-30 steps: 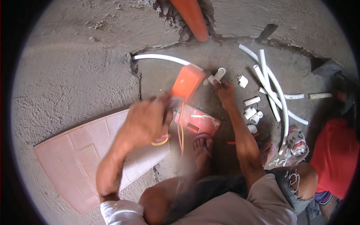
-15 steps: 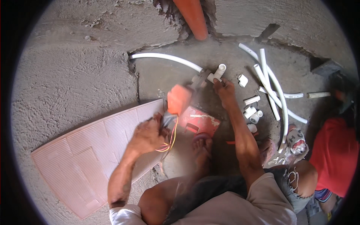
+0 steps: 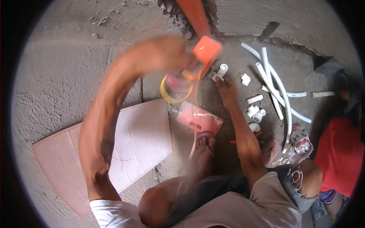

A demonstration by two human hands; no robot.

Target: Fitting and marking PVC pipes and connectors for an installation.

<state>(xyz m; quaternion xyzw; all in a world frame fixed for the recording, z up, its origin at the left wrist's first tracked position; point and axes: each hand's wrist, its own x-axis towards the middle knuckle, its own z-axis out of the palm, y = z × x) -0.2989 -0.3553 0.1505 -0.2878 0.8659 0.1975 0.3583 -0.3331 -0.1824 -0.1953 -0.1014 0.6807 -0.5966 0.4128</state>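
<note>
My left hand [image 3: 169, 53], smeared by motion, grips an orange tool [image 3: 207, 49] with yellow and pink cords [image 3: 176, 97] looped below it; it is raised over the floor ahead, its arm crossing the left of the view. My right hand [image 3: 228, 91] is closed at the fingertips on a white pipe fitting [image 3: 222, 69], right of the tool. A white elbow fitting [image 3: 245, 79] lies just right of that hand, and several other fittings [image 3: 253, 111] lie beside my forearm. A worn pink plate [image 3: 195, 116] lies between my hands by my bare foot.
Curved white pipes [image 3: 285, 108] lie crossed at the right. A pink ribbed sheet [image 3: 68, 159] lies at the lower left. An orange pipe [image 3: 192, 13] rises in a broken channel in the rough wall. A person in red [image 3: 338, 155] is at the right edge beside a bundled bag [image 3: 302, 144].
My left hand and the orange tool have swung up and forward toward the wall, after dipping lower half a second ago. My right hand stays at the white fitting.
</note>
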